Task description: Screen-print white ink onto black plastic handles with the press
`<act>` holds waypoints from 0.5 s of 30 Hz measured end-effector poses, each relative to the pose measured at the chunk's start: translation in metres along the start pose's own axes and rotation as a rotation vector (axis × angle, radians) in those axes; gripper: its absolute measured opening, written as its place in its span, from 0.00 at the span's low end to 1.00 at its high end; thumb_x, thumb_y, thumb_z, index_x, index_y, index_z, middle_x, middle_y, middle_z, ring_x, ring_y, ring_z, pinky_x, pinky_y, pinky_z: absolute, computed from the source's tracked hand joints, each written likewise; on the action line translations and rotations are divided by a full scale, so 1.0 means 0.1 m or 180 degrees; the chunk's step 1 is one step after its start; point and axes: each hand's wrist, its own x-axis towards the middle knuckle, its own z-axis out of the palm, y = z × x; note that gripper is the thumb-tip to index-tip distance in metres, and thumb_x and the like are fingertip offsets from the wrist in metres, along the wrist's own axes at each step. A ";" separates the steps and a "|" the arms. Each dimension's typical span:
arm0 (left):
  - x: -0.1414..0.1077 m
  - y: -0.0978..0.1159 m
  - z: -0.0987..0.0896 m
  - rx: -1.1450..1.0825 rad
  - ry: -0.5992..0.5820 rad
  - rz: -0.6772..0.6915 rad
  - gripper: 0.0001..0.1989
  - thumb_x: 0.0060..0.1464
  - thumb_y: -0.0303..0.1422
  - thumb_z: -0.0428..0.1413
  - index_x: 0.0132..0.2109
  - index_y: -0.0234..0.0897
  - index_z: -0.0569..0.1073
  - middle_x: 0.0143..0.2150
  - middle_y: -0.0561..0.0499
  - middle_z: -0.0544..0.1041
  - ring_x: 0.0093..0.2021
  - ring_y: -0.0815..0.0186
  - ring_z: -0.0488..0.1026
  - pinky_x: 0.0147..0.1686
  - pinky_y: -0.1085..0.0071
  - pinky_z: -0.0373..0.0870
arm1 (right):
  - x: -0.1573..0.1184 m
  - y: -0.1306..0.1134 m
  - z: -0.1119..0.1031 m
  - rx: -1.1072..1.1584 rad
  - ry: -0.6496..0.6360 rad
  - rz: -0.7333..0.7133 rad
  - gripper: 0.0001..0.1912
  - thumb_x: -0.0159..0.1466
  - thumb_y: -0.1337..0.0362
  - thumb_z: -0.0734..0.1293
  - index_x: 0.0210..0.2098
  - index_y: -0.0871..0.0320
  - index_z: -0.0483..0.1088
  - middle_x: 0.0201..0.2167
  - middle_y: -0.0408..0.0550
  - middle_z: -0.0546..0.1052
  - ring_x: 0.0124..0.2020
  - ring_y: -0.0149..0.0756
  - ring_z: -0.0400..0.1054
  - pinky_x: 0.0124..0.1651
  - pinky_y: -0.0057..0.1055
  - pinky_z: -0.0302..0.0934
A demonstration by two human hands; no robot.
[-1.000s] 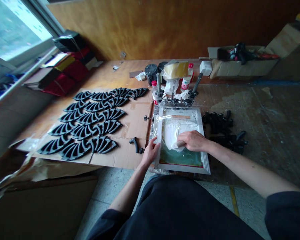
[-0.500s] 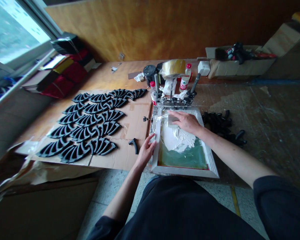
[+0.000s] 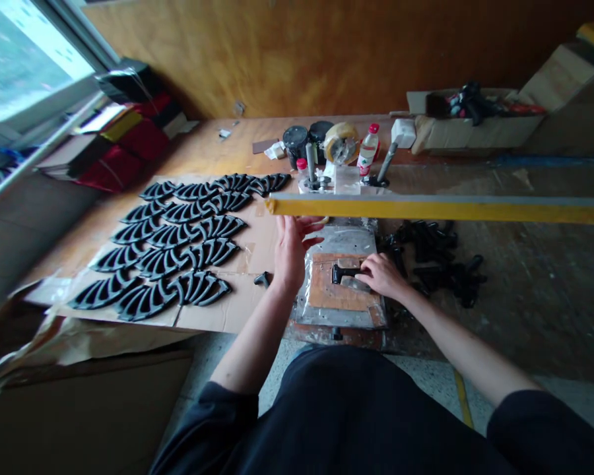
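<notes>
My right hand pinches the end of a black T-shaped plastic handle, which lies on a brown board in the middle of the metal base plate. My left hand is raised at the plate's left side, fingers apart, just under the left end of a long yellow-edged bar. This bar looks like the edge of the lifted screen-printing frame; whether the hand touches it I cannot tell. Left of that hand, a single black handle rests on the cardboard.
Rows of black handles cover the cardboard at left. A loose pile of black handles lies at right. Behind the base stand dark tubs, a tape roll, a red-capped bottle and an open carton.
The screen frame with white paste has swung up off the base, baring the plate. My right hand has left the frame and gripped a black handle. My left hand has risen.
</notes>
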 end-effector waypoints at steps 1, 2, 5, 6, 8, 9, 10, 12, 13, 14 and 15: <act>-0.09 -0.13 0.00 -0.0015 0.0019 -0.0294 0.28 0.60 0.56 0.45 0.50 0.37 0.69 0.44 0.43 0.78 0.41 0.64 0.77 0.33 0.70 0.74 | -0.05 -0.13 0.11 -0.0237 -0.0081 -0.0041 0.08 0.60 0.61 0.71 0.31 0.58 0.70 0.36 0.53 0.75 0.42 0.44 0.67 0.46 0.37 0.62; -0.22 -0.29 0.00 -0.0013 -0.0016 -0.0700 0.29 0.58 0.57 0.48 0.50 0.36 0.69 0.44 0.42 0.78 0.38 0.63 0.78 0.31 0.71 0.73 | -0.09 -0.27 0.17 -0.0425 -0.0084 0.0000 0.06 0.62 0.63 0.69 0.32 0.58 0.69 0.35 0.54 0.75 0.41 0.44 0.67 0.44 0.37 0.62; -0.65 -0.77 -0.02 0.0050 -0.0531 -0.2208 0.30 0.53 0.58 0.53 0.48 0.34 0.70 0.42 0.39 0.79 0.38 0.58 0.78 0.29 0.69 0.73 | -0.24 -0.67 0.20 -0.0497 0.0173 -0.0069 0.04 0.66 0.64 0.64 0.35 0.57 0.68 0.32 0.53 0.75 0.39 0.44 0.67 0.41 0.36 0.62; -0.77 -0.89 -0.04 -0.0037 -0.0500 -0.2310 0.29 0.53 0.57 0.53 0.46 0.35 0.71 0.42 0.40 0.79 0.40 0.58 0.78 0.31 0.68 0.74 | -0.28 -0.76 0.18 -0.0396 0.0186 -0.0311 0.05 0.67 0.64 0.63 0.35 0.57 0.68 0.33 0.53 0.75 0.40 0.44 0.67 0.43 0.36 0.62; -0.91 -1.03 -0.15 -0.0106 -0.0205 -0.2278 0.26 0.54 0.56 0.52 0.42 0.35 0.70 0.40 0.42 0.79 0.39 0.59 0.78 0.33 0.67 0.74 | -0.33 -0.81 0.09 -0.0160 -0.0067 -0.0830 0.07 0.69 0.64 0.60 0.37 0.56 0.69 0.36 0.50 0.75 0.43 0.41 0.67 0.47 0.35 0.62; -0.92 -1.05 -0.27 -0.0034 -0.0035 -0.2193 0.25 0.54 0.55 0.53 0.41 0.36 0.69 0.39 0.43 0.79 0.37 0.59 0.78 0.32 0.67 0.74 | -0.34 -0.74 0.03 -0.0124 -0.0264 -0.0886 0.08 0.70 0.65 0.60 0.38 0.55 0.70 0.39 0.48 0.75 0.45 0.39 0.66 0.49 0.33 0.61; -0.89 -1.05 -0.42 0.0137 0.0124 -0.2105 0.24 0.54 0.55 0.53 0.41 0.36 0.69 0.38 0.43 0.79 0.35 0.60 0.78 0.30 0.67 0.73 | -0.33 -0.60 -0.04 -0.0169 -0.0427 -0.0769 0.09 0.70 0.66 0.59 0.41 0.54 0.71 0.42 0.46 0.76 0.47 0.36 0.66 0.51 0.31 0.61; -0.77 -1.01 -0.85 0.0711 0.0360 -0.1867 0.24 0.55 0.54 0.51 0.41 0.36 0.68 0.36 0.44 0.79 0.30 0.61 0.77 0.27 0.69 0.71 | -0.31 -0.15 -0.22 -0.0511 -0.0518 -0.0086 0.14 0.69 0.71 0.57 0.46 0.53 0.71 0.48 0.46 0.75 0.51 0.36 0.65 0.54 0.31 0.59; -0.70 -0.99 -1.10 0.1092 0.0599 -0.1735 0.24 0.56 0.54 0.48 0.40 0.36 0.67 0.32 0.46 0.79 0.26 0.64 0.75 0.24 0.70 0.69 | -0.29 0.13 -0.30 -0.0659 -0.0496 0.0197 0.17 0.66 0.75 0.56 0.47 0.56 0.72 0.47 0.51 0.75 0.52 0.40 0.64 0.53 0.35 0.60; -0.63 -0.98 -1.35 0.1509 0.0833 -0.1703 0.24 0.57 0.54 0.45 0.39 0.35 0.67 0.28 0.47 0.77 0.23 0.65 0.73 0.23 0.71 0.68 | -0.29 0.40 -0.38 -0.0805 -0.0506 0.0469 0.19 0.64 0.78 0.55 0.46 0.60 0.72 0.46 0.56 0.75 0.51 0.44 0.65 0.52 0.38 0.61; -0.57 -0.97 -1.59 0.1953 0.1001 -0.1722 0.23 0.58 0.52 0.43 0.38 0.35 0.66 0.25 0.48 0.76 0.21 0.66 0.71 0.21 0.72 0.66 | -0.29 0.66 -0.44 -0.0923 -0.0576 0.0673 0.20 0.62 0.78 0.55 0.45 0.62 0.73 0.46 0.60 0.75 0.50 0.47 0.66 0.51 0.42 0.62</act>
